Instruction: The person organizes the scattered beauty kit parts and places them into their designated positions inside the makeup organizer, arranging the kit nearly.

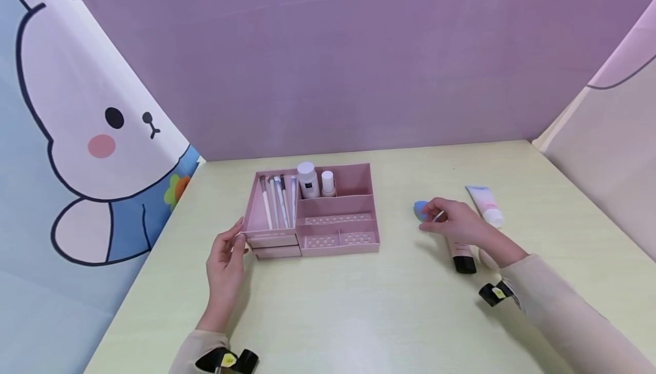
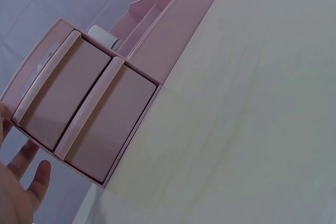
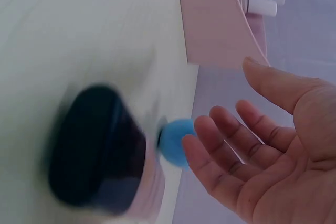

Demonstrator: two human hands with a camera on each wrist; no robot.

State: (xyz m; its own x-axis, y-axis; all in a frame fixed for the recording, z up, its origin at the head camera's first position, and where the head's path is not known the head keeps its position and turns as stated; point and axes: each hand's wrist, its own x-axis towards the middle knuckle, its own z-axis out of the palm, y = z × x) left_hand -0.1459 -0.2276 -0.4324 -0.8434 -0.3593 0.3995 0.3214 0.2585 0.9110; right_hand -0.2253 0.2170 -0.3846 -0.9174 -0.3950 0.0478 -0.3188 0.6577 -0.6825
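Note:
A pink desktop organizer (image 1: 338, 202) stands on the table with makeup brushes (image 1: 277, 202) in its left compartment. A white-capped bottle (image 1: 308, 180) and a smaller white-capped bottle (image 1: 328, 183) stand in the back compartment. My left hand (image 1: 225, 263) rests at the organizer's left side, fingers loosely extended; two closed drawers (image 2: 89, 108) face the left wrist view. My right hand (image 1: 456, 223) reaches over the table beside a small rounded blue thing (image 1: 420, 210), its kind unclear. In the right wrist view its fingers (image 3: 220, 153) are loosely bent, with nothing gripped.
Under and beside the right hand lie a black-capped tube (image 1: 463, 257) and a pale round thing (image 1: 488, 260), partly hidden by the wrist. A white-and-lilac tube (image 1: 484, 203) lies farther right. A purple backdrop (image 1: 359, 61) rises behind the table.

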